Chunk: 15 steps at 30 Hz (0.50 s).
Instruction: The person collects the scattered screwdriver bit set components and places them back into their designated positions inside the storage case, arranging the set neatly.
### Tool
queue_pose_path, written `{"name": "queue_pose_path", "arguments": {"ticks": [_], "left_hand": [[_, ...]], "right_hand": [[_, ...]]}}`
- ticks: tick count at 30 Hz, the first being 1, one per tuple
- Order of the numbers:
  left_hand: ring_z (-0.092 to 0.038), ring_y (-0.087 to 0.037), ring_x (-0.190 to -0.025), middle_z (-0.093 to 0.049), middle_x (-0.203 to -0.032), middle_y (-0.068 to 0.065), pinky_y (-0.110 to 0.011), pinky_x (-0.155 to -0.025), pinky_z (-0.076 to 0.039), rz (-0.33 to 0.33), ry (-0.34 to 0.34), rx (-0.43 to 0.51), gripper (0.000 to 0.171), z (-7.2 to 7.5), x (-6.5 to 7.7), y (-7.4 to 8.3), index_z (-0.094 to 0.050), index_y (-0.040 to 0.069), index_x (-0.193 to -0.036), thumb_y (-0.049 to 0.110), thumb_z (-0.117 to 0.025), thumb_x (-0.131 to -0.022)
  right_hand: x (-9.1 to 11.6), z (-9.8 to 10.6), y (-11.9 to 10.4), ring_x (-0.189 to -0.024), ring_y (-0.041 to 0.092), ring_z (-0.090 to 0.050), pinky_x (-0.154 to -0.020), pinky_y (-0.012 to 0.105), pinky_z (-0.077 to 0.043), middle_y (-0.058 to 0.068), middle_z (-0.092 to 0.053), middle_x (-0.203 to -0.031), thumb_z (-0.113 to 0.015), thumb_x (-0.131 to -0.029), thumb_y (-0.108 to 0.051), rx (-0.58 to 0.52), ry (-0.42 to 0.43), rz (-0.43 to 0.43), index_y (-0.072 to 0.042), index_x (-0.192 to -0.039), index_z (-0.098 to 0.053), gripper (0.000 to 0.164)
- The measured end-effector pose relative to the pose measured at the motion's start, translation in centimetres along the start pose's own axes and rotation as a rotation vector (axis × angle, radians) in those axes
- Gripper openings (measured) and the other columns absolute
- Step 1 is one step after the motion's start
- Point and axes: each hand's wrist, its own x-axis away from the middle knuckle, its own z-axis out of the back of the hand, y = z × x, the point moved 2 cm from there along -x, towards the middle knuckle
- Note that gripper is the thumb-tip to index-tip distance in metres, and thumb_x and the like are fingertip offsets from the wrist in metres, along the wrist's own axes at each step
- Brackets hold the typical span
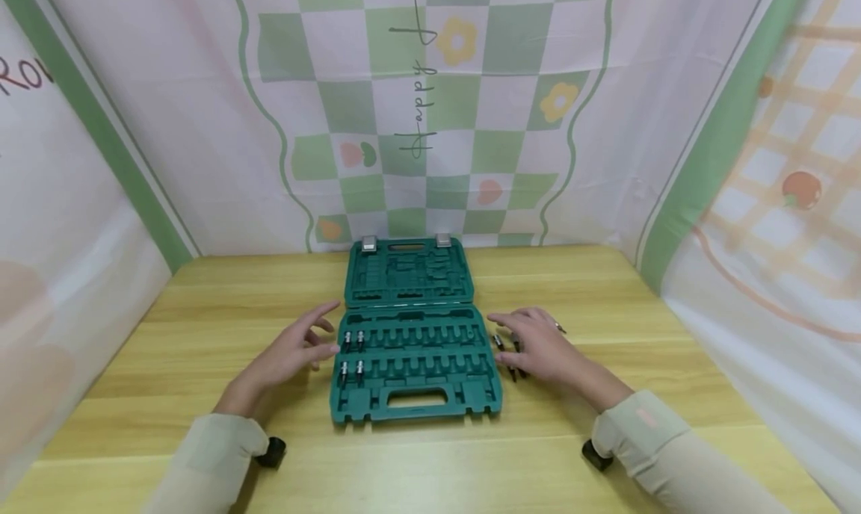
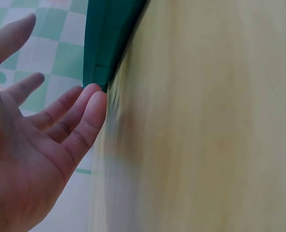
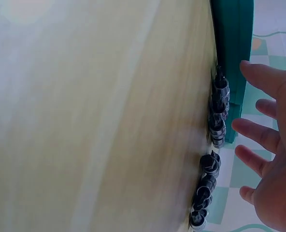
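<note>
My sleeves flank the near end of the case. My left hand, by its left edge, and right hand, near the bits outside its right edge, are loose and empty; four more sit inside its left end.

Pale yellow wood-grain table, its planks running crosswise, is carrying everything; a soft glare is showing on its near part. A green plastic case is lying open near the middle, lid half toward the far edge, handle half toward the near one. Directly on the wood, just to the right of the case, small dark bit-like pieces with metallic collars are lying in a loose line, running away from its side. They are overlapping in view, so their count is remaining uncertain.
</note>
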Motion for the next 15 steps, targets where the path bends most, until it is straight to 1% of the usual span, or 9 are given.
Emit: {"name": "queue_pose_path", "arguments": {"ticks": [4,6,10,15], "left_hand": [[-0.058,-0.031,-0.089,-0.044,-0.129,-0.025,-0.041,-0.067,-0.057,0.022,-0.029,0.070,0.070,-0.11,-0.22,-0.03,-0.024,0.020,-0.155,0.016,-0.062,-0.097],[-0.058,-0.032,-0.091,-0.043,-0.129,-0.026,-0.041,-0.069,-0.057,0.036,-0.043,0.101,0.070,-0.11,-0.28,-0.12,-0.023,0.017,-0.155,0.016,-0.061,-0.097],[-0.060,-0.032,-0.097,-0.041,-0.131,-0.027,-0.040,-0.075,-0.057,0.081,-0.064,0.163,0.068,-0.02,-0.25,-0.43,-0.023,0.014,-0.155,0.015,-0.060,-0.098],[-0.063,-0.033,-0.097,-0.039,-0.131,-0.029,-0.042,-0.080,-0.057,0.137,-0.080,0.251,0.070,0.13,-0.38,-0.78,-0.022,0.012,-0.155,0.014,-0.061,-0.097]], "right_hand": [[-0.26,-0.08,0.07,-0.115,0.033,-0.047,-0.101,0.063,-0.026,0.007,-0.062,-0.124,-0.076,-0.085,-0.035,-0.006,0.004,-0.012,-0.012,-0.140,-0.053,0.064],[-0.37,-0.08,0.09,-0.111,0.031,-0.049,-0.098,0.061,-0.029,0.005,-0.064,-0.120,-0.077,-0.085,-0.035,-0.004,0.007,-0.022,-0.011,-0.138,-0.055,0.063],[-0.58,0.08,0.03,-0.101,0.026,-0.049,-0.089,0.054,-0.034,0.005,-0.066,-0.113,-0.078,-0.083,-0.036,0.001,0.017,-0.044,-0.011,-0.135,-0.057,0.061],[-0.76,0.22,-0.02,-0.092,0.021,-0.047,-0.079,0.045,-0.034,0.001,-0.066,-0.101,-0.079,-0.082,-0.037,0.030,0.022,-0.065,-0.013,-0.131,-0.061,0.057]]}}
